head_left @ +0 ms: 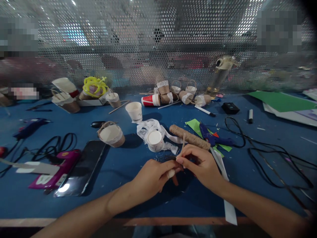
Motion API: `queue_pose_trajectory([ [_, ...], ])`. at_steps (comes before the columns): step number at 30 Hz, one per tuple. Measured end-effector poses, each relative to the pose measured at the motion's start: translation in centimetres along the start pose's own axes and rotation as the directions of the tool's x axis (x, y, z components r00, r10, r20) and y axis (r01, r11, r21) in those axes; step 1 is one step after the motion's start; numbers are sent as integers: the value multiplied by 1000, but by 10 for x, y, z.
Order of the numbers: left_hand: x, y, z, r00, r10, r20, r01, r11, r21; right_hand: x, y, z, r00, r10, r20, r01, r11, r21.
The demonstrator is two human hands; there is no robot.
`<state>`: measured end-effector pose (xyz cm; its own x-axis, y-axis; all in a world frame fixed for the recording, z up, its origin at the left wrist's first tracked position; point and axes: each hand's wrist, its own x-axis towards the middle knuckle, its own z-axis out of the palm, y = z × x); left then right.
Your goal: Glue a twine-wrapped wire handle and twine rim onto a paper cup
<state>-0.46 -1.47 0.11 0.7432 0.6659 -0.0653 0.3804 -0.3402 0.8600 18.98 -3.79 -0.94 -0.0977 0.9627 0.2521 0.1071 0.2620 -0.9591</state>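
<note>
Both hands meet low over the front middle of the blue table. My left hand (158,173) is closed, its fingertips against those of the right; a small white piece and a brownish strip show at its fingers, but what it grips is mostly hidden. Pinched in my right hand (198,165) is a length of jute twine (183,142), its end poking up above the fingers. Just beyond lies a roll of jute twine (189,137). A small white paper cup (155,138) stands left of it, amid white lace ribbon (147,127).
A twine-handled cup (112,134), phone (83,168) and magenta glue gun (58,168) are at left. A blue glue gun (215,137) with looping cable lies right. Several small decorated cups (165,92) and a bottle (220,76) line the perforated metal screen (148,43).
</note>
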Motion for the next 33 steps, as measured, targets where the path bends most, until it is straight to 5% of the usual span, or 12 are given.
queue_pose_trajectory([
  [3, 0, 4, -1, 995, -16, 102, 35, 981, -192, 1, -1, 0, 996, 73, 43, -79, 985, 152],
  [9, 3, 0, -3, 957, -4, 291, 191, 764, -616, 4, 3, -4, 985, 119, 121, -149, 949, 276],
  [13, 3, 1, -3, 974, -46, 222, 179, 757, -628, 5, 7, -4, 981, 156, 112, -181, 944, 277],
  [18, 1, 3, 0, 995, -99, 2, 91, 909, -408, 6, 5, -2, 987, 154, 49, -161, 956, 245],
  [22, 0, 0, 4, 990, -109, -89, 74, 941, -330, 3, 2, 0, 990, 140, 14, -140, 970, 199],
  [28, 1, -2, 3, 989, -103, -103, 60, 931, -359, -1, 3, 1, 997, 44, -56, -41, 998, 45],
  [33, 3, -1, 1, 992, -127, -5, 106, 852, -513, 1, 1, -1, 1000, 31, -2, -31, 999, 19],
])
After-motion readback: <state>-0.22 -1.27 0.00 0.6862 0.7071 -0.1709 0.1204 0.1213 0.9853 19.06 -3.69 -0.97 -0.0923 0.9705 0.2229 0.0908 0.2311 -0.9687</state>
